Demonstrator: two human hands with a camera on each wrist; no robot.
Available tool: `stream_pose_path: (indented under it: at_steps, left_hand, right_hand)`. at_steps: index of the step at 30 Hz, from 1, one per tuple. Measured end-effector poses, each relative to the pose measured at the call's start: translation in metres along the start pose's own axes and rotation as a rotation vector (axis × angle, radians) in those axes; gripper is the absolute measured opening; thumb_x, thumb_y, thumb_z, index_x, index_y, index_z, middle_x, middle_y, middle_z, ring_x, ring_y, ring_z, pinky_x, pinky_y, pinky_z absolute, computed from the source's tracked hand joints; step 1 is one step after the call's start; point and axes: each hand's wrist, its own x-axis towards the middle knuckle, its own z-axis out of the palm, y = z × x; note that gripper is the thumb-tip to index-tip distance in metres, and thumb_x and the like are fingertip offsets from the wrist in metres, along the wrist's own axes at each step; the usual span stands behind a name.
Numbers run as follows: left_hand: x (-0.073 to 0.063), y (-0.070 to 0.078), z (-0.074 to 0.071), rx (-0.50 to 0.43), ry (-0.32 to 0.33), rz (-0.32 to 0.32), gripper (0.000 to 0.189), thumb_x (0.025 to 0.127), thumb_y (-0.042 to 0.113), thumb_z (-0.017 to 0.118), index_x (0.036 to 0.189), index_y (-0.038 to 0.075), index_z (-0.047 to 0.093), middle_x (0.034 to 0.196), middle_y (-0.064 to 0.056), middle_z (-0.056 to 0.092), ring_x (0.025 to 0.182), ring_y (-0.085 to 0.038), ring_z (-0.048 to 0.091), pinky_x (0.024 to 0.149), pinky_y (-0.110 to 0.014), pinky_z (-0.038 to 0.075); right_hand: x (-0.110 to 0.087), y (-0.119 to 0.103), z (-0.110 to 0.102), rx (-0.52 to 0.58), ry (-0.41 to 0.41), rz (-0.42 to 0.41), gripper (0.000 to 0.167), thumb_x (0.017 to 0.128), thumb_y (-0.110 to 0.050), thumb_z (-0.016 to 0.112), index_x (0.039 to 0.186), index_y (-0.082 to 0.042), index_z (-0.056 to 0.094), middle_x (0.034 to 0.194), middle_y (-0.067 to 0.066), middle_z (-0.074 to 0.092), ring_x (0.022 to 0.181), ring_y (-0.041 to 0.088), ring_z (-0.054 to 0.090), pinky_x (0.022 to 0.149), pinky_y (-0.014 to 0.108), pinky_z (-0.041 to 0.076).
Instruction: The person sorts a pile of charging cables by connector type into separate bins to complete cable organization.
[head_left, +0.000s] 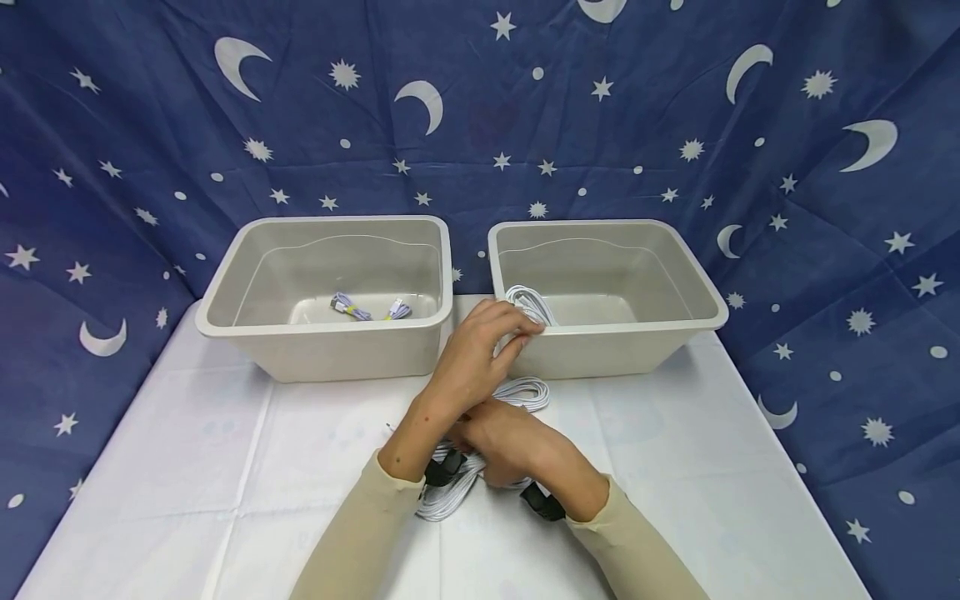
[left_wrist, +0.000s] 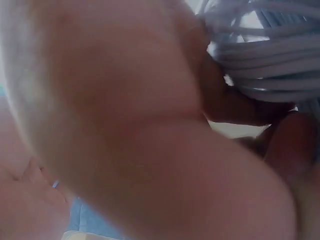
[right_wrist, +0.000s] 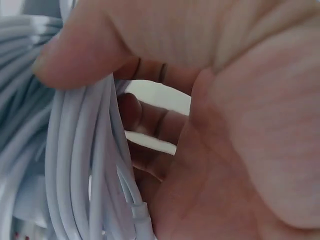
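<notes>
My left hand (head_left: 480,350) is at the front left corner of the right bin (head_left: 600,329), fingers curled over its rim around a coil of white cable (head_left: 531,304) that shows inside; its grip is partly hidden behind the knuckles. Under that wrist, my right hand (head_left: 506,437) crosses over the table. In the right wrist view its thumb (right_wrist: 80,55) presses a thick white cable bundle (right_wrist: 80,160) against the curled fingers. More white cable loops (head_left: 446,496) lie on the cloth below the hands, and another coil (head_left: 528,393) pokes out just in front of the right bin.
The left bin (head_left: 330,354) contains two small bundled purple-white cables, one a USB cable (head_left: 348,306) with a yellow tie. Both beige bins stand side by side at the back of the white-clothed table (head_left: 172,500), against a blue moon-and-star curtain (head_left: 480,125).
</notes>
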Motion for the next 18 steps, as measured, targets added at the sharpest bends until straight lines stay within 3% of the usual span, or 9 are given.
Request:
stream_pose_path:
  at_steps: [6, 14, 18]
  left_hand:
    - [0.000, -0.001, 0.000, 0.000, 0.003, 0.009, 0.019, 0.099, 0.006, 0.072, 0.113, 0.017, 0.079, 0.113, 0.006, 0.075, 0.111, -0.013, 0.060, 0.104, -0.030, 0.045]
    - [0.001, -0.001, 0.001, 0.000, 0.010, 0.012, 0.019, 0.099, 0.006, 0.072, 0.114, 0.016, 0.079, 0.113, 0.005, 0.074, 0.111, -0.014, 0.060, 0.104, -0.030, 0.045]
    - [0.000, -0.001, 0.001, 0.000, 0.005, 0.004, 0.020, 0.099, 0.006, 0.072, 0.114, 0.017, 0.079, 0.113, 0.006, 0.074, 0.111, -0.013, 0.059, 0.105, -0.029, 0.045]
  right_hand:
    - [-0.003, 0.004, -0.003, 0.057, 0.043, -0.015, 0.038, 0.059, 0.010, 0.067, 0.079, -0.022, 0.060, 0.077, -0.012, 0.047, 0.073, 0.008, 0.048, 0.067, 0.026, 0.043]
    - [-0.005, 0.009, -0.010, 0.088, 0.071, -0.027, 0.035, 0.057, 0.008, 0.068, 0.074, -0.021, 0.058, 0.069, -0.014, 0.042, 0.071, 0.010, 0.047, 0.066, 0.029, 0.043]
    - [-0.008, 0.012, -0.013, 0.128, 0.071, -0.019, 0.035, 0.062, 0.008, 0.072, 0.077, -0.021, 0.058, 0.069, -0.015, 0.044, 0.071, 0.010, 0.049, 0.069, 0.030, 0.045]
